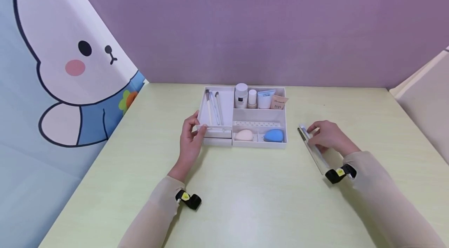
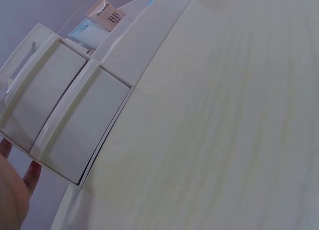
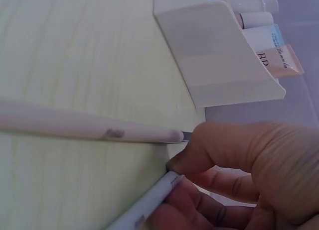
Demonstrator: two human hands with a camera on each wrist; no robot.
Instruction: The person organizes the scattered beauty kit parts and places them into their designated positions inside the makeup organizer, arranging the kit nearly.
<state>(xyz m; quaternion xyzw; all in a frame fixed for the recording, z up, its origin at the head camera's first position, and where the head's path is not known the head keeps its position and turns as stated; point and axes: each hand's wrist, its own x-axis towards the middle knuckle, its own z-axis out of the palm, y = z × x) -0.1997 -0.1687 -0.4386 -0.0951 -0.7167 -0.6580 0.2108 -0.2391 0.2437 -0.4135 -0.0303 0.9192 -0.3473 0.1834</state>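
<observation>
A white desktop organizer [image 1: 259, 115] stands near the back of the table. My left hand [image 1: 190, 142] grips its left side by the front corner, thumb on the front edge; the left wrist view shows fingers beside the drawers [image 2: 84, 125]. Several makeup brushes [image 1: 216, 107] lie in the organizer's upper left tray. Right of the organizer, my right hand [image 1: 326, 137] pinches a pale makeup brush [image 3: 149, 202] between thumb and fingers. Alongside it on the table lies a second makeup brush [image 3: 75, 123] with a dark tip, partly hidden by the thumb in the right wrist view.
In the organizer's back compartment stand a white bottle [image 1: 241, 96], a small capped bottle [image 1: 252, 99], a blue-white tube [image 1: 265, 100] and a beige tube [image 1: 278, 102]. Its front compartments hold a pink sponge [image 1: 244, 135] and a blue sponge [image 1: 273, 135]. A purple backdrop [image 1: 266, 25] rises behind.
</observation>
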